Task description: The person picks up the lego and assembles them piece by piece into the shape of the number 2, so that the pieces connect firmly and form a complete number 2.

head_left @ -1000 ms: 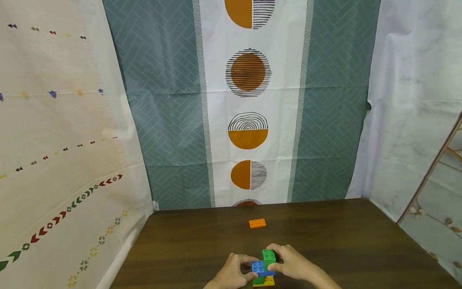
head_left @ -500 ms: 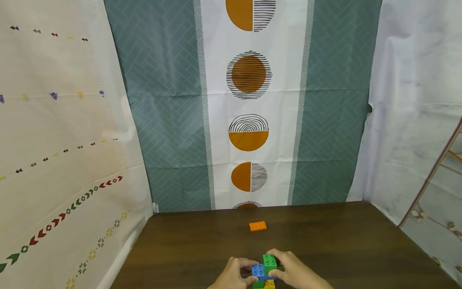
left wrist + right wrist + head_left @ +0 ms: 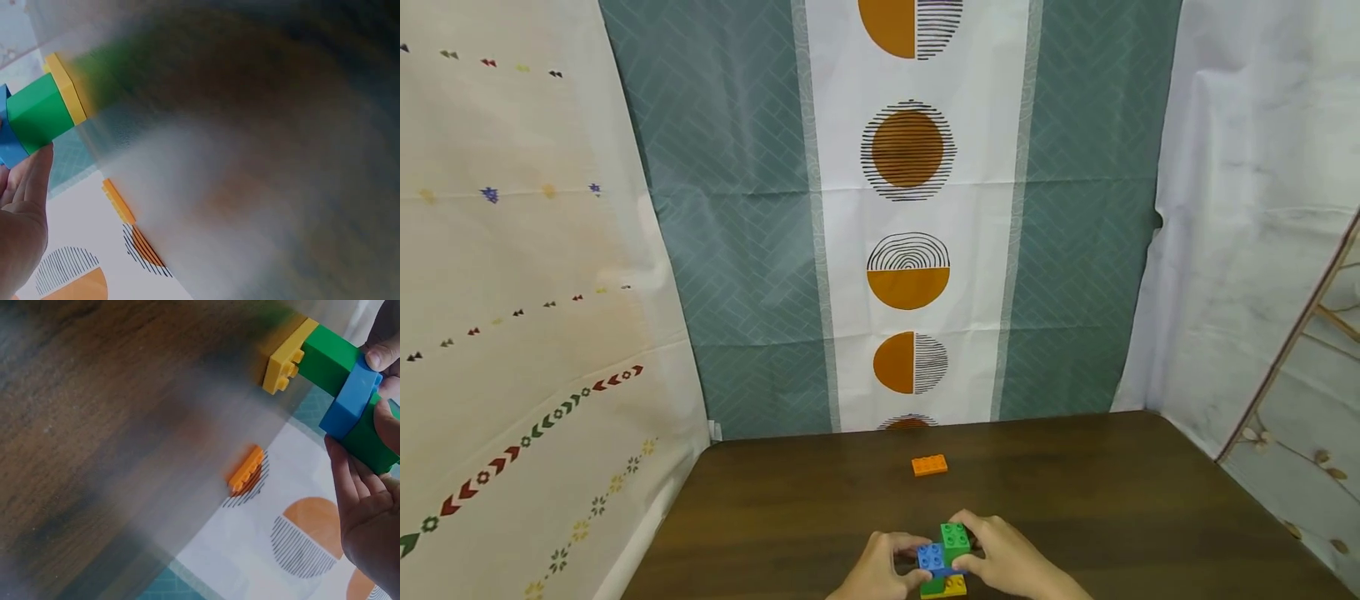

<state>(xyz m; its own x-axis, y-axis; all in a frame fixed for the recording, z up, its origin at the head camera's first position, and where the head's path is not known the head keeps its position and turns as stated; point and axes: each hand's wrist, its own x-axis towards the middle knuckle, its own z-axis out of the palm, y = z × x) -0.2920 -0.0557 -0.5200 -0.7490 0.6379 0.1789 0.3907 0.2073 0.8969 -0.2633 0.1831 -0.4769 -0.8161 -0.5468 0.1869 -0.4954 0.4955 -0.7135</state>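
A small stack of toy building bricks stands at the table's front. At the bottom is a yellow brick (image 3: 956, 586), with a lower green brick (image 3: 330, 359) over one end of it. Across that green one lies a blue brick (image 3: 930, 556), and an upper green brick (image 3: 956, 540) sits on the blue one's right end. My left hand (image 3: 880, 568) pinches the blue brick between thumb and fingers. From the right, my right hand (image 3: 1006, 557) grips the upper green brick, thumb in front and fingers behind. The left wrist view shows the lower green brick (image 3: 40, 109) side-on.
A flat orange brick (image 3: 929, 465) lies farther back on the dark wooden table (image 3: 790, 508). Patterned cloth (image 3: 737, 250) hangs behind the table's far edge, with more cloth on both sides.
The head view has shifted slightly. Both hands keep their hold on the bricks, and the stack keeps the same arrangement.
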